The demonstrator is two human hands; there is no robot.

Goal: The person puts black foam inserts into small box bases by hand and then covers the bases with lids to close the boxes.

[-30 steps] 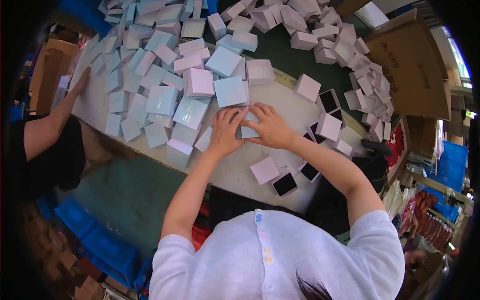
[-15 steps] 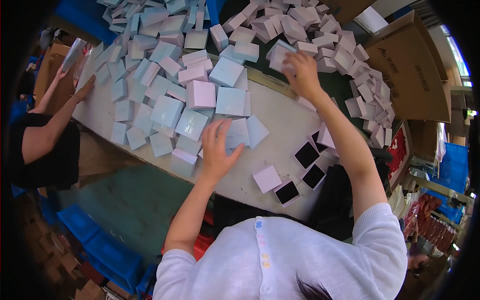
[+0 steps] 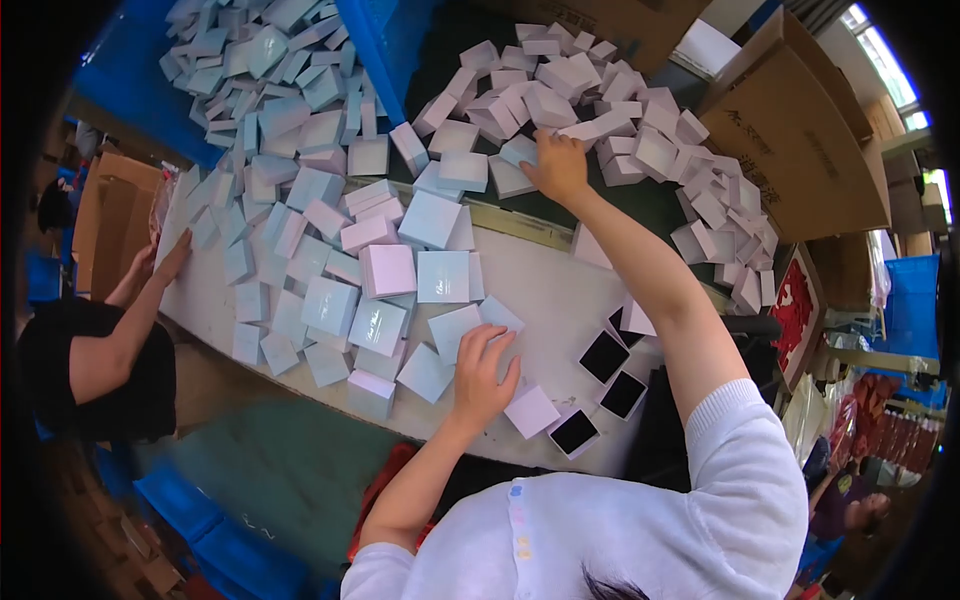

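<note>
On the white table lie many small pale blue and pink boxes. My left hand (image 3: 484, 380) is over the near part of the table, fingers apart and holding nothing. Its fingertips are close to a pale blue box (image 3: 456, 328). My right hand (image 3: 558, 168) stretches to the far side, thumb and fingers closed at the edge of a light blue box (image 3: 518, 150) by the heap of pinkish-white boxes (image 3: 560, 100). Between my arms sit a pink lid (image 3: 531, 411) and open boxes with black insides, one open box (image 3: 573, 433) nearest me.
A blue crate (image 3: 375, 55) tips more boxes out at the far left. A large cardboard carton (image 3: 800, 140) stands at the right behind the heap. Another person's arm (image 3: 135, 320) rests at the table's left edge. Blue bins (image 3: 230, 540) stand on the floor.
The view has shifted. My right hand has moved farther forward and left beside the far heap. My left hand has come nearer to me and right, over the lower blue boxes.
</note>
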